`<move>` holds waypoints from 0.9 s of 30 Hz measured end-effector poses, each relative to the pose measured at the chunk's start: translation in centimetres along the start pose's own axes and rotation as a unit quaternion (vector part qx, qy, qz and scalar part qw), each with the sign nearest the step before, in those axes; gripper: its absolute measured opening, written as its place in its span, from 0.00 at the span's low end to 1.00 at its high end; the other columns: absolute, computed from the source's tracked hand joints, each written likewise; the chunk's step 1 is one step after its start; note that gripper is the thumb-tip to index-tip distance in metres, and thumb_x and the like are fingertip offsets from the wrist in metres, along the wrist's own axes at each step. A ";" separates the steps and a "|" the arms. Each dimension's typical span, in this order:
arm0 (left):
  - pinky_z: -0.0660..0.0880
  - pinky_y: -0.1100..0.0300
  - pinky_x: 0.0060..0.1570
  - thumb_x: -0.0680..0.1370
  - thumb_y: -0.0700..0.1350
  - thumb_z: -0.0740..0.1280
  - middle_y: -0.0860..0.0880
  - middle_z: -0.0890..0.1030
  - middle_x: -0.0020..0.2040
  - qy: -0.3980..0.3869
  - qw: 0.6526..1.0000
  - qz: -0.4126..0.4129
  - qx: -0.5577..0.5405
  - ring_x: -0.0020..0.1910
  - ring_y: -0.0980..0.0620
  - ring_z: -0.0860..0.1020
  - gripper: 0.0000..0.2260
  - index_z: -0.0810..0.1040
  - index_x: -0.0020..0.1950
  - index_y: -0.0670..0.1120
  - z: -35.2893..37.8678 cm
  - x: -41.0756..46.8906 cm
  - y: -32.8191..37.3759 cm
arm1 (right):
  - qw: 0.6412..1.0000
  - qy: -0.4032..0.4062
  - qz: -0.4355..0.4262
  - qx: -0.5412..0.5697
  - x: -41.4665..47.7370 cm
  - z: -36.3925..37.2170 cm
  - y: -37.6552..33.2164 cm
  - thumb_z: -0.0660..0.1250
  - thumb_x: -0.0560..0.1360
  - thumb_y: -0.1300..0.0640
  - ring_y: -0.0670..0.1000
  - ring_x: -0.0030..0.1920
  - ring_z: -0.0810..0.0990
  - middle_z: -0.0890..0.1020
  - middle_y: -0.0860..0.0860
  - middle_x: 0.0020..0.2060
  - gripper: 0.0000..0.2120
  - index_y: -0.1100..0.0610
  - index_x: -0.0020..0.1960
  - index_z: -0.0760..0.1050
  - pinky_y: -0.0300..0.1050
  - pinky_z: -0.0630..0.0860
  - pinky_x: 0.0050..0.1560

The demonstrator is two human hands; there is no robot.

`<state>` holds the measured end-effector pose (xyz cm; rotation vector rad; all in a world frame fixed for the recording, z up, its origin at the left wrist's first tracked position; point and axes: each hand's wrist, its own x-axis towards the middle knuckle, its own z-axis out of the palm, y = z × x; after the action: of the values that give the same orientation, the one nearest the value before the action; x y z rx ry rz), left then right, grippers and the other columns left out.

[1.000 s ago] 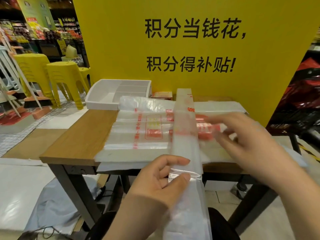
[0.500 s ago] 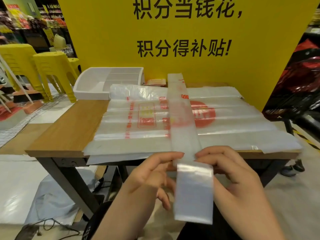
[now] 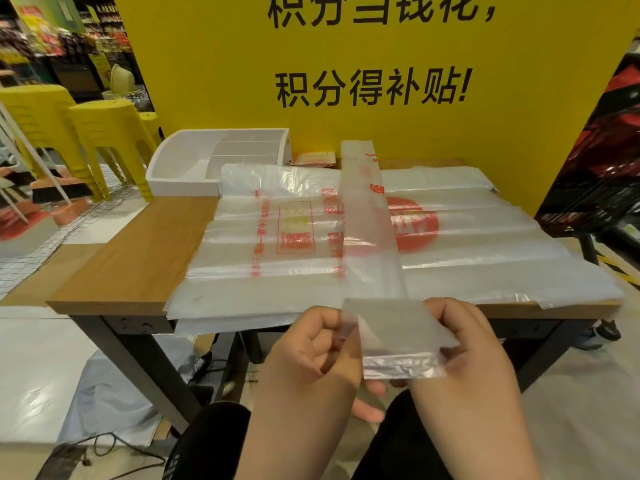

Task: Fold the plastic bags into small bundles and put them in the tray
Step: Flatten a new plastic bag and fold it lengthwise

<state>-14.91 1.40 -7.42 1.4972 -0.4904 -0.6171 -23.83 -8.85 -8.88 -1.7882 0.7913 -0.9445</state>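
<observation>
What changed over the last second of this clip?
The right hand left the strip on the table and came back to its near end, joining the left hand; both now pinch it. That end, hanging loose before, is turned up into a first fold. Bag stack and tray stayed put.

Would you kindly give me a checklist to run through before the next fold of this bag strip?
1. The left hand pinches the folded near end of the strip: ok.
2. The right hand pinches the opposite edge: ok.
3. Fold edges line up with the strip: cannot tell, blurred.
4. The rest of the strip lies straight across the stack of bags: ok.
5. The tray stands at the far left corner of the table, apart from both hands: ok.
</observation>
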 end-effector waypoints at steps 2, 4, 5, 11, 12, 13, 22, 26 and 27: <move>0.80 0.53 0.26 0.79 0.43 0.68 0.44 0.83 0.35 0.006 1.000 0.003 -0.011 0.27 0.49 0.80 0.05 0.79 0.48 0.42 0.4 -0.1 0.1 | 1.000 0.007 0.007 -0.005 0.0 0.3 0.1 0.74 0.69 0.51 0.43 0.40 0.80 0.76 0.39 0.47 0.09 0.39 0.44 0.77 0.35 0.75 0.40; 0.80 0.53 0.27 0.79 0.47 0.68 0.43 0.82 0.33 0.019 1.000 0.008 -0.007 0.27 0.50 0.79 0.07 0.78 0.47 0.42 0.6 -0.1 0.1 | 1.000 0.014 0.017 0.006 0.0 0.5 -0.2 0.72 0.70 0.45 0.47 0.37 0.82 0.77 0.39 0.47 0.05 0.36 0.44 0.78 0.49 0.79 0.42; 0.80 0.52 0.27 0.79 0.48 0.68 0.44 0.82 0.33 0.024 1.000 0.014 0.000 0.27 0.50 0.79 0.07 0.78 0.47 0.44 0.7 -0.2 0.1 | 1.000 0.017 0.021 0.004 -0.1 0.6 -0.5 0.71 0.70 0.44 0.50 0.37 0.82 0.77 0.40 0.46 0.03 0.37 0.43 0.78 0.53 0.80 0.43; 0.82 0.49 0.31 0.78 0.53 0.67 0.49 0.84 0.35 0.059 0.996 0.048 0.053 0.28 0.50 0.81 0.04 0.74 0.44 0.61 0.6 -0.7 0.3 | 0.999 0.031 0.031 -0.002 0.0 0.6 -1.1 0.70 0.69 0.41 0.55 0.33 0.82 0.76 0.45 0.41 0.15 0.52 0.35 0.75 0.55 0.79 0.41; 0.82 0.50 0.33 0.78 0.54 0.66 0.49 0.84 0.34 0.058 0.995 0.048 0.064 0.26 0.49 0.80 0.04 0.74 0.43 0.61 0.5 -0.7 0.4 | 0.999 0.030 0.032 -0.002 -0.1 0.6 -1.0 0.70 0.69 0.40 0.55 0.33 0.82 0.76 0.45 0.41 0.15 0.51 0.35 0.75 0.55 0.80 0.41; 0.82 0.52 0.34 0.78 0.56 0.65 0.49 0.84 0.34 0.056 0.995 0.048 0.069 0.25 0.48 0.80 0.04 0.75 0.43 0.61 0.4 -0.8 0.5 | 0.999 0.028 0.031 -0.001 -0.1 0.5 -0.9 0.70 0.69 0.40 0.55 0.34 0.82 0.76 0.45 0.41 0.15 0.51 0.35 0.75 0.54 0.80 0.40; 0.80 0.56 0.29 0.72 0.60 0.66 0.51 0.83 0.39 0.057 0.994 0.064 0.064 0.30 0.52 0.82 0.16 0.76 0.59 0.65 0.5 -1.3 0.5 | 0.995 0.025 0.072 0.060 -0.4 0.5 -1.0 0.74 0.67 0.42 0.56 0.31 0.81 0.78 0.51 0.34 0.12 0.45 0.39 0.73 0.39 0.78 0.26; 0.79 0.56 0.25 0.76 0.48 0.70 0.52 0.82 0.40 0.074 0.991 0.085 0.075 0.33 0.53 0.82 0.16 0.72 0.60 0.64 0.6 -1.2 0.0 | 0.996 0.028 0.059 0.057 -0.6 0.7 -1.2 0.71 0.65 0.36 0.54 0.32 0.80 0.77 0.49 0.33 0.14 0.40 0.44 0.71 0.55 0.82 0.31; 0.79 0.56 0.25 0.76 0.47 0.70 0.51 0.82 0.41 0.074 0.991 0.083 0.074 0.33 0.53 0.82 0.14 0.74 0.57 0.63 0.7 -1.3 0.0 | 0.997 0.024 0.055 0.052 -0.7 0.8 -1.3 0.71 0.65 0.35 0.52 0.31 0.80 0.78 0.49 0.32 0.15 0.39 0.45 0.70 0.58 0.82 0.34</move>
<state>-16.30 1.70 -7.30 1.6107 -0.5497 -0.3427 -23.36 -7.52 -8.06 -1.6215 0.8463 -0.9409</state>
